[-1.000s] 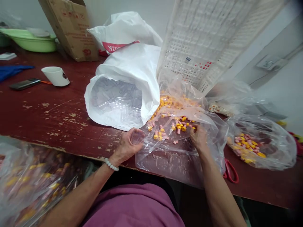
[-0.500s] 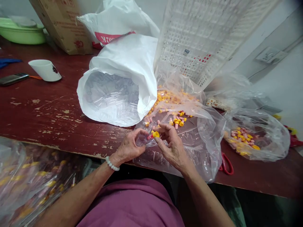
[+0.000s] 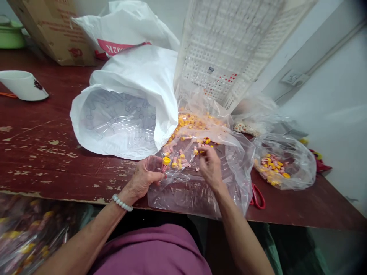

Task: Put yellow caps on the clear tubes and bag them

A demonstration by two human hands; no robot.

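Note:
My left hand [image 3: 145, 177] is closed around a clear plastic tube [image 3: 154, 163]. At its fingertips stands a yellow-capped piece with a red-and-pink patterned body [image 3: 166, 161]; whether it sits inside the tube I cannot tell. Over the clear plastic bag [image 3: 183, 196], my right hand [image 3: 210, 166] has its fingers curled together beside loose yellow-capped pink pieces [image 3: 179, 163]; what those fingers pinch, if anything, is hidden. More yellow caps [image 3: 195, 121] lie heaped behind under the clear plastic. Left of them, a white sack [image 3: 123, 151] lies with its mouth facing me, holding many clear tubes [image 3: 123, 118].
A white plastic basket [image 3: 218, 49] leans behind the heap. On the right are another clear bag of yellow-and-pink pieces [image 3: 301, 168] and red-handled scissors [image 3: 259, 196]. A white cup [image 3: 24, 86] and cardboard box [image 3: 57, 34] stand left. Bagged yellow-topped items [image 3: 28, 236] lie below the table edge.
My hands have parted: the right has moved away from the yellow-capped piece toward the loose ones, while the left keeps hold with the cap turned upward. The view has shifted right.

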